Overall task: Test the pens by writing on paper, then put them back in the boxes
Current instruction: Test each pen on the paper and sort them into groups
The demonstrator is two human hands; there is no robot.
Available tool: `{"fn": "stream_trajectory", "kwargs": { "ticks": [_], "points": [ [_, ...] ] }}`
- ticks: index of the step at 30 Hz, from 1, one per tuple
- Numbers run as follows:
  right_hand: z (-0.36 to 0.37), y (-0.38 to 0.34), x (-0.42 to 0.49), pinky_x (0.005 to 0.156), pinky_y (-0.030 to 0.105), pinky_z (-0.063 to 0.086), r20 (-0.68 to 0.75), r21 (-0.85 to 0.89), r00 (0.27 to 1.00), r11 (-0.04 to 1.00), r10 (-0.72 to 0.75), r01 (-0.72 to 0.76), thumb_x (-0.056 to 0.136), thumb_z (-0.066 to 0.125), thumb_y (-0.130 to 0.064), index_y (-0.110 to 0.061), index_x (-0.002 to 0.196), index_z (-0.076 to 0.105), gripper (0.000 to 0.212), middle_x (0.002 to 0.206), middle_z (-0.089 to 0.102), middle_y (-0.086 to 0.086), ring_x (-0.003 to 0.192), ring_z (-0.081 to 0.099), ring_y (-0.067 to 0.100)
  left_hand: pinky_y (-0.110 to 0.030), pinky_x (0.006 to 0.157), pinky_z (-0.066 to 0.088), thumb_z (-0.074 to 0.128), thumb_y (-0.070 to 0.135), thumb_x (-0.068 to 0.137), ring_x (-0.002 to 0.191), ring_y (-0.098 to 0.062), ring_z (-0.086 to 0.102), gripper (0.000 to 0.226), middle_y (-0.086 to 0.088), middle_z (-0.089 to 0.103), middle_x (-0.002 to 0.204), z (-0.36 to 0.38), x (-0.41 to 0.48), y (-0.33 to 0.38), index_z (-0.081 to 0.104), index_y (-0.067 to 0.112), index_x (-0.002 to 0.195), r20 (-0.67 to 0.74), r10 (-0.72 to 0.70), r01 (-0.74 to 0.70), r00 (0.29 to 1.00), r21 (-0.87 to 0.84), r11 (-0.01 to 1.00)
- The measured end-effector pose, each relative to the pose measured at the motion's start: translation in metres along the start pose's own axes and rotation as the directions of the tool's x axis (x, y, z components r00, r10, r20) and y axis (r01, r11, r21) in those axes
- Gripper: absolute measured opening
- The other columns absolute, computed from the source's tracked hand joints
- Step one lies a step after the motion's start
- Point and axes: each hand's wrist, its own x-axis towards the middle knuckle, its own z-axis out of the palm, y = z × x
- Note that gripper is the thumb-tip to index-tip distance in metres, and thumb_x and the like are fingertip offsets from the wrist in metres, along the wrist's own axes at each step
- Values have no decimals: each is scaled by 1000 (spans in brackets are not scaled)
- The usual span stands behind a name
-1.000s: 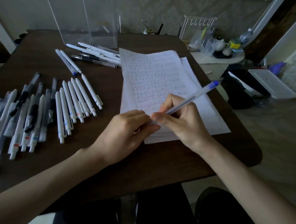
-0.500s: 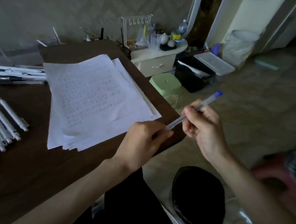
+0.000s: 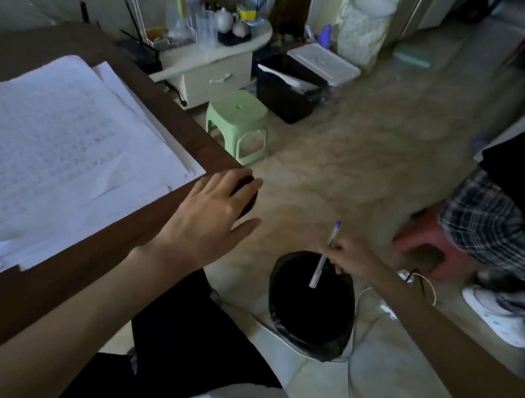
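Clear plastic pen with blue cap (image 3: 320, 268): pinched in right hand (image 3: 348, 255), blue end up, over black-lined round bin (image 3: 310, 311) on tiled floor (image 3: 364, 149). Left hand (image 3: 211, 217) flat, fingers straight, on dark brown tabletop (image 3: 68, 283) corner beside white written paper stack (image 3: 60, 145).

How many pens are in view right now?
1. The pen, blue end up, is pinched in the right hand above the black-lined bin on the floor. None shows on the visible part of the table; others may lie outside the frame.

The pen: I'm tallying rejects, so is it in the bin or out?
Out. The right hand pinches the pen over the black-lined bin; it is not released.
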Motion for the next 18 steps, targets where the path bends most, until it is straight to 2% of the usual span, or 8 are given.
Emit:
{"fn": "stream_trajectory", "kwargs": {
  "ticks": [3, 5, 7, 8, 10, 12, 15, 18],
  "points": [
    [9, 2, 3, 58, 30, 36, -52, -134, 997, 988, 65, -72, 92, 51, -47, -14, 53, 43, 52, 56, 50, 13, 60, 57, 27, -43, 99, 38, 58, 36, 87, 121, -31, 45, 58, -10, 46, 135, 0, -1, -1, 44, 10, 138, 6, -1, 1, 1000, -3, 1000],
    [6, -15, 0, 63, 31, 37, -147, -153, 989, 988, 9, -31, 94, 46, -49, -10, 76, 57, 45, 81, 62, 20, 81, 64, 30, -43, 98, 38, 59, 34, 87, 120, -31, 46, 58, -10, 46, 134, 0, -1, -2, 44, 10, 138, 6, -7, 8, 1000, -6, 1000],
    [-3, -45, -6, 74, 32, 43, -272, -144, 955, 987, -114, 77, 96, 44, -46, -5, 106, 61, 45, 103, 67, 11, 98, 63, 28, -42, 97, 39, 55, 38, 89, 119, -30, 47, 56, -10, 47, 134, -2, -1, -1, 45, 11, 137, 7, -9, 9, 1000, -19, 1000],
    [-9, -64, -11, 75, 33, 45, -339, -116, 923, 982, -182, 151, 96, 45, -43, -6, 108, 60, 42, 102, 67, 7, 97, 63, 26, -41, 97, 40, 49, 42, 90, 118, -29, 48, 55, -8, 47, 133, -4, -1, -1, 46, 12, 136, 14, -15, 15, 1000, -34, 999],
    [-22, -107, -24, 65, 30, 43, -455, -73, 820, 933, -347, 353, 96, 47, -38, -10, 99, 61, 32, 86, 64, 0, 82, 63, 20, -39, 94, 41, 38, 47, 90, 115, -26, 50, 57, -7, 49, 131, -13, -5, -7, 49, 12, 133, 20, -40, 41, 999, -69, 997],
    [-29, -150, -38, 57, 26, 38, -502, -66, 720, 851, -479, 521, 95, 49, -33, -12, 88, 59, 24, 72, 56, -10, 67, 57, 12, -38, 91, 43, 36, 48, 90, 111, -26, 52, 56, -6, 51, 129, -27, -13, -21, 53, 12, 129, -17, -79, 77, 997, -87, 993],
    [-25, -210, -51, 51, 20, 37, -456, -94, 619, 727, -639, 680, 94, 52, -23, -15, 85, 59, 14, 66, 53, -15, 60, 53, 3, -38, 91, 45, 34, 50, 91, 112, -26, 52, 54, -6, 53, 129, -53, -38, -54, 58, 15, 125, -81, -169, 162, 982, -85, 983],
    [-3, -263, -50, 49, 22, 37, -314, -105, 568, 622, -761, 776, 94, 53, -20, -10, 83, 60, 16, 61, 53, -9, 54, 51, 6, -41, 86, 47, 44, 47, 92, 108, -29, 56, 46, -7, 56, 126, -77, -75, -89, 61, 15, 120, -163, -269, 268, 949, -27, 963]
  ]
}}
